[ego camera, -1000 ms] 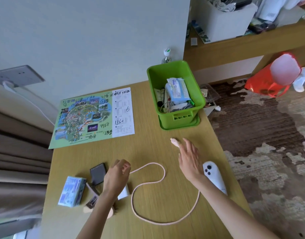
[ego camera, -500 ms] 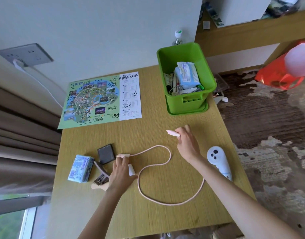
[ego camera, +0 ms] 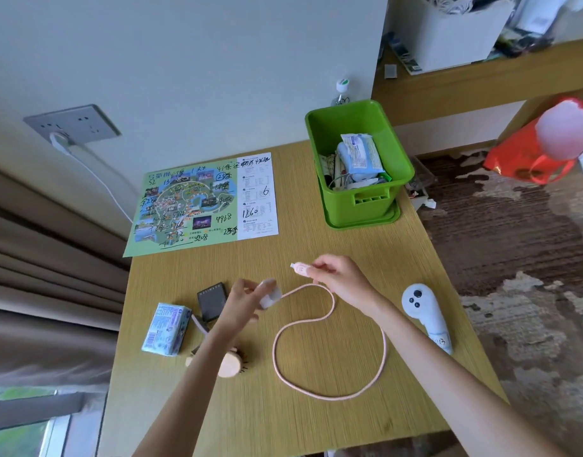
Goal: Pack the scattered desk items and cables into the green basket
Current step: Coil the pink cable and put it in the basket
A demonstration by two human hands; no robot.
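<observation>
A pink cable (ego camera: 329, 367) lies in a loop on the wooden desk (ego camera: 316, 423). My right hand (ego camera: 339, 278) pinches its pink plug end, lifted just off the desk. My left hand (ego camera: 247, 301) grips the cable's other end, a whitish plug, also raised. The green basket (ego camera: 395, 159) stands at the desk's far right corner, holding a blue wipes pack and several small items. On the desk also lie a white controller (ego camera: 425, 311), a blue tissue pack (ego camera: 166, 328), a dark card holder (ego camera: 211, 300) and a wooden hairbrush (ego camera: 231, 362) partly under my left forearm.
A green printed map sheet (ego camera: 204, 206) lies flat at the desk's back left. A wall socket (ego camera: 72, 125) with a white plug and cord is on the left wall. Curtains hang at left. Carpet and a red bag (ego camera: 530, 159) are to the right of the desk.
Both hands have closed on the cable's two ends and raised them off the desk. The left hand moved right from the card holder; the loop has been drawn in.
</observation>
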